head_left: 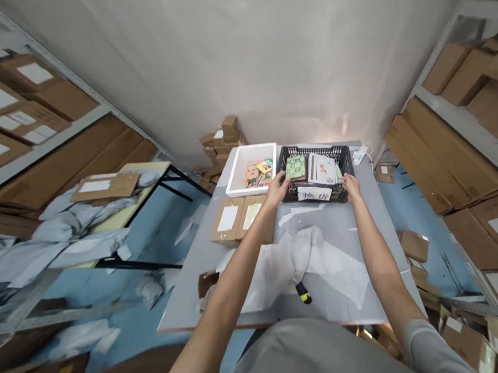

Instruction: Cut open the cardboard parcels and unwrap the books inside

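Note:
A black plastic basket with a white handwritten label on its front sits at the far side of the table. Inside it are green patterned boxes and a stack of white cards or booklets. My left hand is closed on the basket's front left corner, and my right hand grips the front right corner. To the left, a white foam tray holds several colourful packets.
Two labelled cardboard boxes stand left of the basket. Crumpled white wrapping and a black-and-yellow cutter-like tool lie near the table's front. A cable runs at the back right. Shelves of cartons flank both sides.

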The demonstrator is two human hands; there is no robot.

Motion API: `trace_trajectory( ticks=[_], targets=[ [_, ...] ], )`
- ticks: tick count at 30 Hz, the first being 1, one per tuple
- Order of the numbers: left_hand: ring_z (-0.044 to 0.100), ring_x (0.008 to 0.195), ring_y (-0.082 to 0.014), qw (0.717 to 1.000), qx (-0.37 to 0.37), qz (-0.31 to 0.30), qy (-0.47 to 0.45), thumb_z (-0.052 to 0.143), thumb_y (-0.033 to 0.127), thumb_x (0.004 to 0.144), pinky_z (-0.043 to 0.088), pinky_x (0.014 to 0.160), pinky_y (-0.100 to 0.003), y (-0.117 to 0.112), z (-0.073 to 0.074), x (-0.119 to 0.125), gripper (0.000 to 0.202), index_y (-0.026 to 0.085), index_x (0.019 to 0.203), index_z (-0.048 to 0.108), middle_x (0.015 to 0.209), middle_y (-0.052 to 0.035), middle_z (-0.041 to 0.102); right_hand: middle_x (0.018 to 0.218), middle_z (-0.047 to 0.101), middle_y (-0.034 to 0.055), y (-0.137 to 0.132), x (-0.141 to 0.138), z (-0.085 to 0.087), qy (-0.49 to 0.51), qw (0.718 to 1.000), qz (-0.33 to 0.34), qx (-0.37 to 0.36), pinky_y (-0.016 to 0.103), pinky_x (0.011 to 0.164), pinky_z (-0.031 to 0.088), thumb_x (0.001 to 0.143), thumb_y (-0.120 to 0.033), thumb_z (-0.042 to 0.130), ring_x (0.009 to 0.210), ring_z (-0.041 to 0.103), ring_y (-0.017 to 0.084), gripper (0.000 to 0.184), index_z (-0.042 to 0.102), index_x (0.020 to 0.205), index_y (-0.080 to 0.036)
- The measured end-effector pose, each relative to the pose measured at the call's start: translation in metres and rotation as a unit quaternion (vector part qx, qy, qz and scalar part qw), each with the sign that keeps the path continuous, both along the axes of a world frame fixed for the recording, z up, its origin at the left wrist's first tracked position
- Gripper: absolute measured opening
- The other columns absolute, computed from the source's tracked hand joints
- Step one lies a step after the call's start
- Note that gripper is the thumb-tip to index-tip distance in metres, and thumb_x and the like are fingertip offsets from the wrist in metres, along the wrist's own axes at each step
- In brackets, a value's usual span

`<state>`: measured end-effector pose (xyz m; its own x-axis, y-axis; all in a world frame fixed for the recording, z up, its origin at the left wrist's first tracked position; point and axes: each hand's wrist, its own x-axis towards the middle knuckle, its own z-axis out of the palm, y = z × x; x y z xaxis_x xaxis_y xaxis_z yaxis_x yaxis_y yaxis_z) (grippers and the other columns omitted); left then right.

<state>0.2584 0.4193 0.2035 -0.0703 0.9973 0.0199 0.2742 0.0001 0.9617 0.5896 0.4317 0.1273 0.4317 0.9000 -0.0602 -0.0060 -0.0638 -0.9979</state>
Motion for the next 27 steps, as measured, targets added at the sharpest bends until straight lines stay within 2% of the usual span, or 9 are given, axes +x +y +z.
trace_trajectory(
  ticks=[2, 5, 8, 11, 14, 18, 20, 24, 27],
  targets=[
    [0.058, 0.158, -0.0327, 0.996, 0.043, 0.007, 0.081, 0.07, 0.039, 0.103, 0.037, 0.138, -0.05, -0.06, -0.034, -0.041, 0.048, 0.016, 0.145, 0.073, 0.161, -0.0187, 0.068, 0.099, 0.084, 0.0095, -0.05, -0.007, -0.045, -0.01, 0.998, 0.005, -0.066, 0.033, 0.083, 0.062, 0.094, -0.056, 0.066, 0.088, 0.079, 0.021, 0.038, 0.072, 0.109, -0.022],
    [0.06, 0.156, -0.0361, 0.983, 0.02, 0.032, 0.182, 0.068, 0.053, 0.104, 0.042, 0.135, -0.057, -0.165, -0.072, -0.093, 0.054, 0.019, 0.146, 0.07, 0.16, -0.0199, 0.068, 0.101, 0.085, 0.0098, -0.141, -0.026, -0.104, -0.034, 0.982, 0.054, -0.175, 0.036, 0.091, 0.062, 0.087, -0.057, 0.076, 0.094, 0.08, 0.024, 0.04, 0.073, 0.105, -0.022],
    [0.043, 0.168, -0.0438, 0.954, -0.03, 0.057, 0.292, 0.074, 0.061, 0.097, 0.031, 0.14, -0.063, -0.256, -0.086, -0.12, 0.07, 0.02, 0.153, 0.064, 0.173, -0.0228, 0.055, 0.099, 0.084, 0.0111, -0.221, -0.047, -0.142, -0.078, 0.951, 0.092, -0.286, 0.042, 0.1, 0.06, 0.073, -0.052, 0.092, 0.104, 0.079, 0.031, 0.047, 0.072, 0.102, -0.02],
    [0.028, 0.172, -0.0558, 0.916, -0.107, 0.1, 0.373, 0.089, 0.068, 0.081, 0.023, 0.139, -0.071, -0.308, -0.091, -0.126, 0.113, 0.007, 0.167, 0.048, 0.183, -0.0357, 0.031, 0.119, 0.081, 0.0203, -0.267, -0.07, -0.163, -0.131, 0.921, 0.089, -0.357, 0.05, 0.113, 0.054, 0.067, -0.045, 0.1, 0.123, 0.074, 0.039, 0.066, 0.07, 0.119, -0.017],
    [0.047, 0.16, -0.0584, 0.897, -0.184, 0.096, 0.389, 0.091, 0.066, 0.077, 0.038, 0.131, -0.068, -0.321, -0.096, -0.123, 0.115, 0.0, 0.163, 0.05, 0.169, -0.0412, 0.049, 0.143, 0.07, 0.0256, -0.282, -0.091, -0.172, -0.177, 0.906, 0.081, -0.376, 0.052, 0.121, 0.046, 0.079, -0.036, 0.094, 0.134, 0.067, 0.039, 0.062, 0.066, 0.13, -0.016],
    [0.074, 0.127, -0.0505, 0.894, -0.248, 0.06, 0.368, 0.075, 0.05, 0.093, 0.054, 0.112, -0.055, -0.311, -0.097, -0.118, 0.048, 0.014, 0.126, 0.079, 0.122, -0.0262, 0.083, 0.135, 0.069, 0.0183, -0.285, -0.108, -0.171, -0.188, 0.913, 0.087, -0.352, 0.045, 0.118, 0.047, 0.096, -0.03, 0.072, 0.128, 0.066, 0.031, 0.014, 0.066, 0.104, -0.02],
    [0.078, 0.118, -0.0466, 0.906, -0.232, 0.051, 0.35, 0.069, 0.041, 0.094, 0.056, 0.106, -0.049, -0.308, -0.09, -0.116, 0.029, 0.02, 0.109, 0.083, 0.114, -0.021, 0.085, 0.125, 0.07, 0.0151, -0.286, -0.112, -0.163, -0.175, 0.924, 0.079, -0.331, 0.04, 0.112, 0.051, 0.097, -0.035, 0.07, 0.122, 0.066, 0.027, 0.016, 0.061, 0.092, -0.022],
    [0.078, 0.118, -0.0376, 0.964, -0.12, 0.07, 0.228, 0.068, 0.037, 0.091, 0.057, 0.105, -0.042, -0.311, -0.066, -0.118, 0.028, 0.022, 0.107, 0.085, 0.121, -0.0119, 0.086, 0.107, 0.074, 0.0085, -0.289, -0.109, -0.134, -0.125, 0.948, 0.049, -0.288, 0.034, 0.094, 0.06, 0.102, -0.054, 0.063, 0.106, 0.069, 0.023, 0.031, 0.057, 0.094, -0.025],
    [0.077, 0.12, -0.0343, 0.993, -0.066, 0.074, 0.071, 0.075, 0.044, 0.087, 0.058, 0.108, -0.041, -0.311, -0.046, -0.124, 0.037, 0.018, 0.112, 0.086, 0.121, -0.0089, 0.087, 0.108, 0.079, 0.0069, -0.297, -0.105, -0.095, 0.013, 0.979, 0.023, -0.203, 0.037, 0.088, 0.064, 0.098, -0.064, 0.065, 0.102, 0.075, 0.023, 0.04, 0.06, 0.103, -0.025]
  ],
)
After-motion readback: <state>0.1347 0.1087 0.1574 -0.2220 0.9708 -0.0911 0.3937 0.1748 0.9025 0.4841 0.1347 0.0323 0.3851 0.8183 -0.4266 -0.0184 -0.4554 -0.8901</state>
